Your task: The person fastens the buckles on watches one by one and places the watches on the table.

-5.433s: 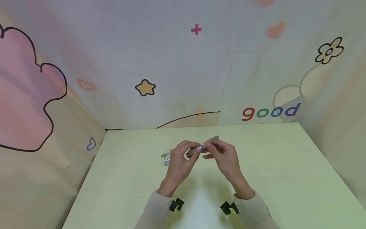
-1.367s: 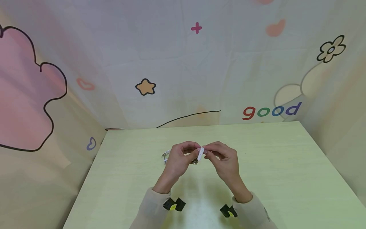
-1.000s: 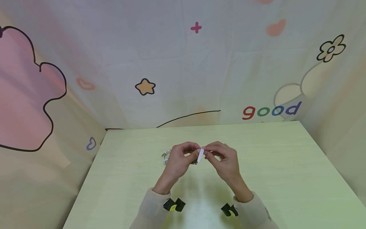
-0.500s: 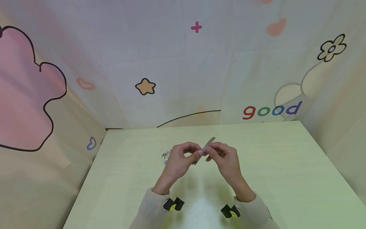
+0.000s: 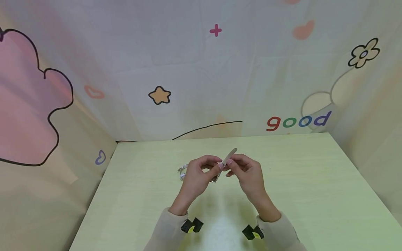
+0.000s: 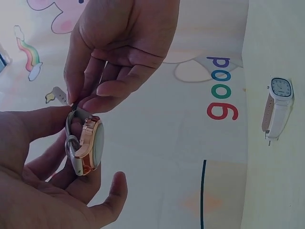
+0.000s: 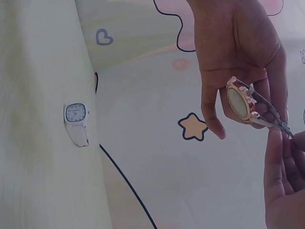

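Both hands hold a wristwatch [image 6: 90,145] with a rose-gold case and a pale strap, raised over the table. My left hand [image 5: 196,176] pinches the strap with thumb and fingertips, its other fingers behind the case. In the right wrist view the round dial [image 7: 238,103] faces away from the looped strap. My right hand [image 5: 250,174] pinches the strap right beside the left fingertips. A free strap end [image 5: 230,155] sticks up between the hands in the head view. Fingers hide where the strap ends meet.
A second watch, white with a squarish dial [image 6: 281,88], lies on the pale table [image 5: 141,195], just beyond the left hand. Behind the table hangs a printed cloth [image 5: 188,69]. Each sleeve cuff carries a black-and-yellow piece [image 5: 192,226].
About a second ago the white strap end pointed down toward me; half a second ago and now it points up and right. The hands have shifted only slightly. The white watch stays put.
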### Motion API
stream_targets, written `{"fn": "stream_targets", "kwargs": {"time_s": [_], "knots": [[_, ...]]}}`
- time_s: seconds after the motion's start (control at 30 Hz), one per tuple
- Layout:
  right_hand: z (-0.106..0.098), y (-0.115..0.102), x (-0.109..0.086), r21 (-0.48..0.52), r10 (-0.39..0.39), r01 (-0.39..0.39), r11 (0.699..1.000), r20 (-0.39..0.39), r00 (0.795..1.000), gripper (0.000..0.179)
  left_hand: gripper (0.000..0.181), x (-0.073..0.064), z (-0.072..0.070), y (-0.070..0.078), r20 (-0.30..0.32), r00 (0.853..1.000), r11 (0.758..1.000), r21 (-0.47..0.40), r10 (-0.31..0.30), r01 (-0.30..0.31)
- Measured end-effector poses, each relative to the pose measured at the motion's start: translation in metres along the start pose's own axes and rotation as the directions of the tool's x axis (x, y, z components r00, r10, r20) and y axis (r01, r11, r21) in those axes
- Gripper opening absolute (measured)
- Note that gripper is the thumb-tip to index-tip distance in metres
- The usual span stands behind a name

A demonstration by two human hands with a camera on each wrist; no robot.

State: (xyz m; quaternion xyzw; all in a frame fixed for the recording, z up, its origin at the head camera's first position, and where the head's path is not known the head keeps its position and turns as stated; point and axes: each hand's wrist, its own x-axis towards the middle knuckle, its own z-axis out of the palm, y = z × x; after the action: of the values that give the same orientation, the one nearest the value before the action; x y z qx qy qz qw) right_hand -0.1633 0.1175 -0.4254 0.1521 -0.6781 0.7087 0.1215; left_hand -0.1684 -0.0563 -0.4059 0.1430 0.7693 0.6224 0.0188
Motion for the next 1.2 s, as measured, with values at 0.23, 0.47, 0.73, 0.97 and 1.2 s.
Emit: {"fn": "stream_targets", "kwargs": {"time_s": [0.23,0.47,0.73,0.97,1.2], "knots": [[0.0034,0.0014,0.0016,-0.051,-0.054,0.052,0.997,-0.047,0.997,0.011,0.015,0.0013,0.0015,-0.0024,-0.032,0.998,0.998,0.018,0.061,-0.061],[0.0048,0.0026,0.0008,-0.128,-0.09,0.083,0.988,-0.055,0.994,0.015,0.01,0.0021,0.0021,-0.0029,-0.032,0.991,0.989,0.078,0.132,-0.129],[0.0051,0.0024,0.0028,-0.164,-0.156,0.147,0.975,-0.043,0.987,0.012,0.012,0.0028,0.0039,-0.003,-0.049,0.941,0.913,0.266,0.334,-0.31],[0.0095,-0.0007,0.0047,-0.155,-0.192,0.181,0.971,-0.059,0.98,0.009,0.01,0.0055,0.0042,-0.0044,-0.065,0.91,0.867,0.34,0.409,-0.365],[0.0082,0.0013,0.0072,-0.115,-0.083,0.074,0.991,-0.073,0.994,0.01,0.012,0.0074,0.0014,-0.0048,-0.064,0.903,0.86,0.337,0.426,-0.382]]}}
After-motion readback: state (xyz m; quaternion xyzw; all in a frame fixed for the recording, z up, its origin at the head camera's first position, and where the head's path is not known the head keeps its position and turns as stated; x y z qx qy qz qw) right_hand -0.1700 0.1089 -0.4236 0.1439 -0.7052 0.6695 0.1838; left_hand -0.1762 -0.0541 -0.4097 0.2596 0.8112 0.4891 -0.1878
